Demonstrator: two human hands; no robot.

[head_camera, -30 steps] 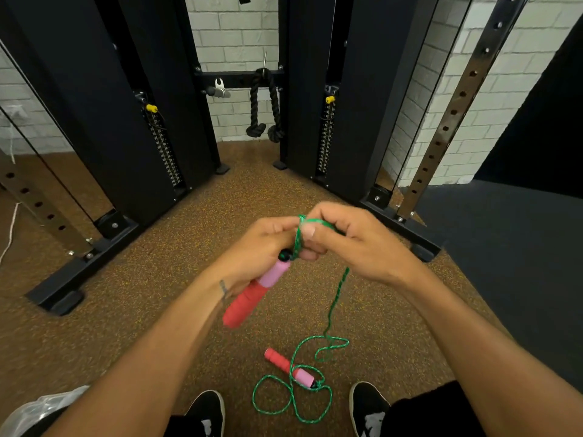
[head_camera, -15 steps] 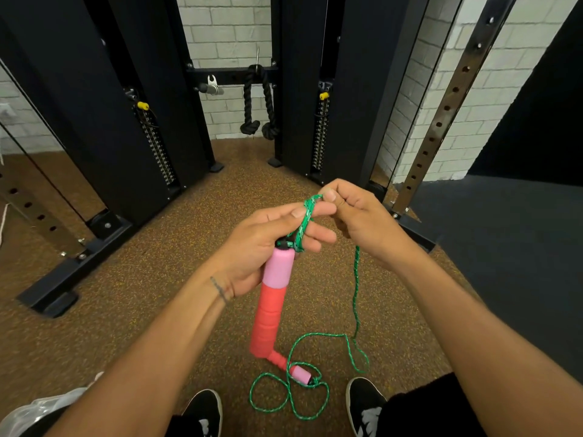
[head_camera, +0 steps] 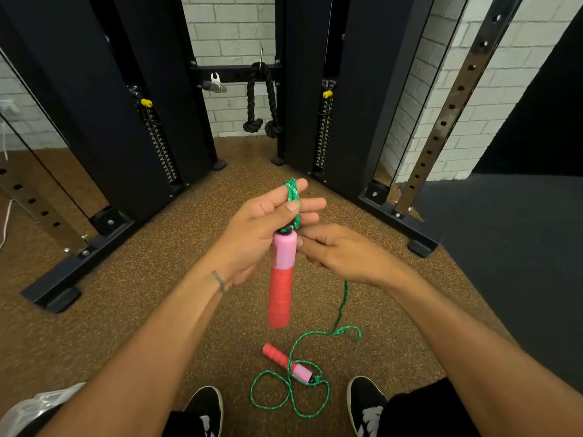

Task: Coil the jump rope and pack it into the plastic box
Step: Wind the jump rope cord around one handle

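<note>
Right hand (head_camera: 344, 257) lower on rope (head_camera: 342, 305); speckled floor (head_camera: 126, 310)

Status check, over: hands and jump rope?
Left hand pinches rope loops, top handle dangling. Right hand grips trailing rope. Other handle, slack on floor by shoes. Not boxed yet.

No legible text, label, number anywhere. White marks on shoes (head_camera: 205, 408), wrist mark (head_camera: 218, 280): unreadable.

One handle (head_camera: 280, 279) hangs mid-frame between my left hand (head_camera: 252, 238) and right hand (head_camera: 347, 255); rope (head_camera: 341, 310) drops to the other handle (head_camera: 285, 362), lower centre.
</note>
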